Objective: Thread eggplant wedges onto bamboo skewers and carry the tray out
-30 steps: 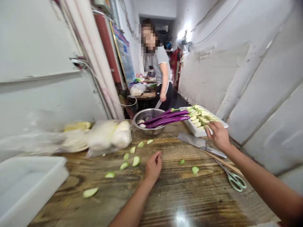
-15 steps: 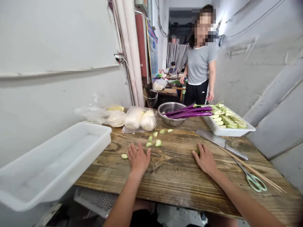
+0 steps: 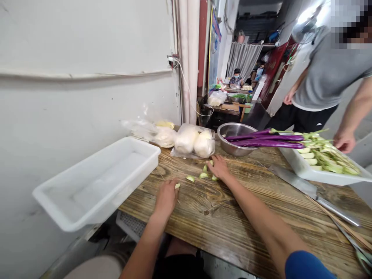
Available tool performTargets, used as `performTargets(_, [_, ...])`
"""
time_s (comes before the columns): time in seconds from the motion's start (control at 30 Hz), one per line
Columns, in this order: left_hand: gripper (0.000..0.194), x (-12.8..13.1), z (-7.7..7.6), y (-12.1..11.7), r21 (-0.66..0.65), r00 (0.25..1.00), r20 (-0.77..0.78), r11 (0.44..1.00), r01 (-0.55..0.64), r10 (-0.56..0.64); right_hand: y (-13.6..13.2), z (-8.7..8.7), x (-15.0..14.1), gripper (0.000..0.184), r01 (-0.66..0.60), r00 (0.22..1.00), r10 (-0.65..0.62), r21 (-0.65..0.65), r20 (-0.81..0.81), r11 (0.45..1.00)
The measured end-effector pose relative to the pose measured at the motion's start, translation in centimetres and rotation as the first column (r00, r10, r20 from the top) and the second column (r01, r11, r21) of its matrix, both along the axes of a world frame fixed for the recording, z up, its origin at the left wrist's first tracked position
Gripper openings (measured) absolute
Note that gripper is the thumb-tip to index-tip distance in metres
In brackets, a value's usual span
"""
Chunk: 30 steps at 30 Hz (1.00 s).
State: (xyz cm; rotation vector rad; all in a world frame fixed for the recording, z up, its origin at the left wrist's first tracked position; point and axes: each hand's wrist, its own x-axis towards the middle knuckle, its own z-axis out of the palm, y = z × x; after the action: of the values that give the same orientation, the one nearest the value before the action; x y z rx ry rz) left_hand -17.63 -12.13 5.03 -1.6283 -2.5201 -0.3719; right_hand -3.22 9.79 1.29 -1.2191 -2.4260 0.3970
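My left hand (image 3: 166, 198) rests low over the wooden table with its fingers curled round a pale green vegetable slice (image 3: 177, 186), which shows at the thumb side. Farther forward, my right hand (image 3: 219, 168) reaches across the table, fingers apart, over a few loose green slices. Around it lie other cut pieces, among them a slice (image 3: 203, 175) and another slice (image 3: 190, 178) between the two hands. What exactly the right fingertips touch is partly hidden.
A white plastic tray (image 3: 154, 155) is at left. Bagged white vegetables (image 3: 186, 139) and a steel bowl (image 3: 236, 151) with purple eggplants (image 3: 264, 143) stand behind. At right are a cleaver (image 3: 293, 181), scissors (image 3: 363, 255) and a tray (image 3: 319, 176) of green pieces; a person (image 3: 334, 73) stands there.
My view has turned left. My right hand has moved from the table's right side across to the slices. My left hand's fingers have curled in on a slice. The other person has come closer.
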Motion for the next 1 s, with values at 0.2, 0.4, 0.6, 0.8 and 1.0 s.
performTargets(0.2, [0.030,0.4,1.0,1.0,-0.023,0.999,0.036,0.999,0.023,-0.022,-3.7,0.1,-1.0,0.050,-0.239,0.971,0.239,0.063,0.002,0.969])
performTargets(0.4, [0.055,1.9,-1.0,4.5,0.124,0.959,0.194,0.975,0.185,-0.207,-5.6,0.3,2.3,0.048,-0.510,0.846,0.524,0.132,-0.099,0.850])
performTargets(0.6, [0.055,4.1,-2.8,8.6,0.217,0.918,0.296,0.955,0.202,-0.262,-7.7,-0.8,4.8,0.065,-0.474,0.849,0.490,0.122,-0.197,0.872])
performTargets(0.8, [0.039,6.7,-3.4,10.7,0.374,0.907,0.368,0.925,0.058,-0.205,-8.9,-1.1,3.4,0.074,-0.337,0.868,0.318,0.018,-0.381,0.941])
performTargets(1.0, [0.035,6.1,-5.1,11.4,0.537,0.745,0.617,0.827,-0.165,-0.252,-9.5,-0.1,0.8,0.038,-0.196,0.711,-0.035,-0.246,-0.703,0.949])
